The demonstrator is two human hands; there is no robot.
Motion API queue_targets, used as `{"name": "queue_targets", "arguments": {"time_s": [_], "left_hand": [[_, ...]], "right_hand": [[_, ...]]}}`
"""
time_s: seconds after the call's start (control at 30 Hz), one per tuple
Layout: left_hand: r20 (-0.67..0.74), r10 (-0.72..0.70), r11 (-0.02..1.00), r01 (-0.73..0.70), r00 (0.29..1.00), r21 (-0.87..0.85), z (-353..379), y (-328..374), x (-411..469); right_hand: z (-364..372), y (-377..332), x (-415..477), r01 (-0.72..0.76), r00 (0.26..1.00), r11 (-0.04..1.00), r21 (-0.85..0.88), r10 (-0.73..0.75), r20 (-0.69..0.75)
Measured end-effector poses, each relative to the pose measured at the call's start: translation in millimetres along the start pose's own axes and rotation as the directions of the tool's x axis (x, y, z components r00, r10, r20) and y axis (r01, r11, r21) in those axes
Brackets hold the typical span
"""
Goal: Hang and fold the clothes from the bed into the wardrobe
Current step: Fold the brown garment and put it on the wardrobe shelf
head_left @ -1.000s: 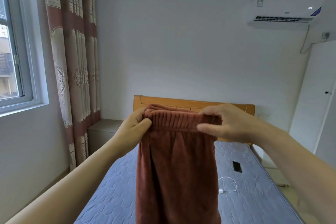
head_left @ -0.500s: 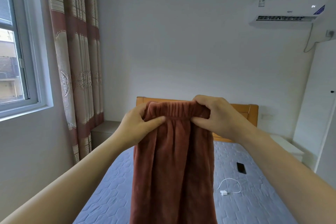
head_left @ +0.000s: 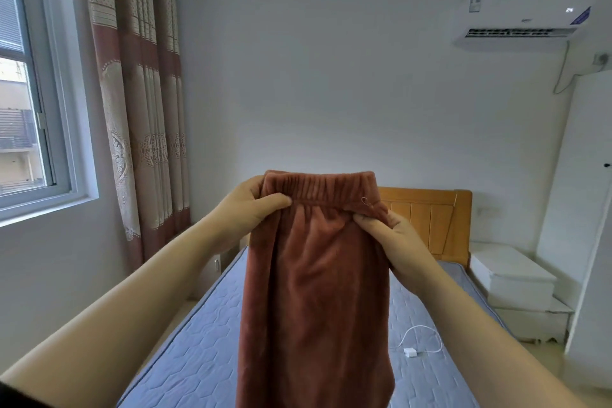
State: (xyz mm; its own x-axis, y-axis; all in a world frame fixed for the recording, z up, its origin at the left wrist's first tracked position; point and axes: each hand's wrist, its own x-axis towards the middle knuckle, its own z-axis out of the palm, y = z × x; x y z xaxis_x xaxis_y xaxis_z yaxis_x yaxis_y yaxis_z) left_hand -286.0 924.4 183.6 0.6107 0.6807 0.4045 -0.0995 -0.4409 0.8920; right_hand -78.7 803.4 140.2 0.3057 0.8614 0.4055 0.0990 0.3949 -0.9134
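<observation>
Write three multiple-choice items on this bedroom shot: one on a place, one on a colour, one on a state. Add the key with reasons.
1. Where does the white charger lie?
A. on the windowsill
B. on the bedside cabinet
C. on the mattress

2. What colour are the held trousers?
A. grey
B. rust brown
C. green

3. How are the trousers held?
A. both hands pinch the waistband
B. by one hand only
C. draped over an arm, ungripped

Key:
1 C: the charger and its cable rest on the blue quilted mattress.
2 B: the fleece is rust brown throughout.
3 A: the left hand and the right hand each pinch one end of the waistband.
</observation>
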Motion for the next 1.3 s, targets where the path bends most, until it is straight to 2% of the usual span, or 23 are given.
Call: {"name": "queue_targets", "arguments": {"time_s": [0.13,0.23,0.4,0.43,0.53,0.67,0.77,0.83,0.9,1.0,1.07,1.3], "left_hand": [[0.002,-0.001,0.957,0.000,1.000,0.290,-18,7,1],[0.073,0.010,0.915,-0.039,0.997,0.401,-28,27,2],[0.227,0.007,0.676,-0.172,0.974,0.716,-10,53,-3],[0.238,-0.006,0.671,-0.172,0.971,0.722,-5,51,-5],[0.162,-0.017,0.754,-0.094,0.987,0.651,-5,40,-10],[0.148,-0.004,0.743,-0.096,0.989,0.663,-9,32,-8],[0.154,0.061,0.686,-0.153,0.986,0.711,-8,28,-2],[0.163,0.116,0.623,-0.200,0.980,0.756,-5,26,2],[0.162,0.159,0.594,-0.226,0.974,0.772,-1,25,5],[0.178,0.212,0.586,-0.271,0.961,0.764,2,27,9],[0.170,0.225,0.618,-0.276,0.959,0.736,3,29,10],[0.051,0.162,0.719,-0.154,0.985,0.678,-6,31,7]], "right_hand": [[9,-10,3,0.009,0.994,0.998,-0.059,-0.003,0.113],[18,-15,4,0.012,0.986,0.994,-0.109,0.007,0.169],[37,-17,6,0.065,0.959,0.988,-0.138,-0.024,0.281],[40,-17,5,0.072,0.954,0.987,-0.140,-0.028,0.297],[41,-14,2,0.087,0.953,0.984,-0.156,-0.036,0.302],[29,6,-7,0.103,0.975,0.957,-0.272,-0.044,0.217],[10,39,-22,-0.026,0.996,0.912,-0.410,0.059,0.067],[-3,67,-32,-0.146,0.989,0.884,-0.443,0.125,-0.075],[-10,91,-42,-0.236,0.971,0.853,-0.466,0.181,-0.159],[-16,118,-53,-0.338,0.940,0.818,-0.465,0.268,-0.213],[-20,131,-59,-0.404,0.913,0.790,-0.461,0.319,-0.253],[-14,155,-72,-0.562,0.826,0.741,-0.367,0.526,-0.202]]}}
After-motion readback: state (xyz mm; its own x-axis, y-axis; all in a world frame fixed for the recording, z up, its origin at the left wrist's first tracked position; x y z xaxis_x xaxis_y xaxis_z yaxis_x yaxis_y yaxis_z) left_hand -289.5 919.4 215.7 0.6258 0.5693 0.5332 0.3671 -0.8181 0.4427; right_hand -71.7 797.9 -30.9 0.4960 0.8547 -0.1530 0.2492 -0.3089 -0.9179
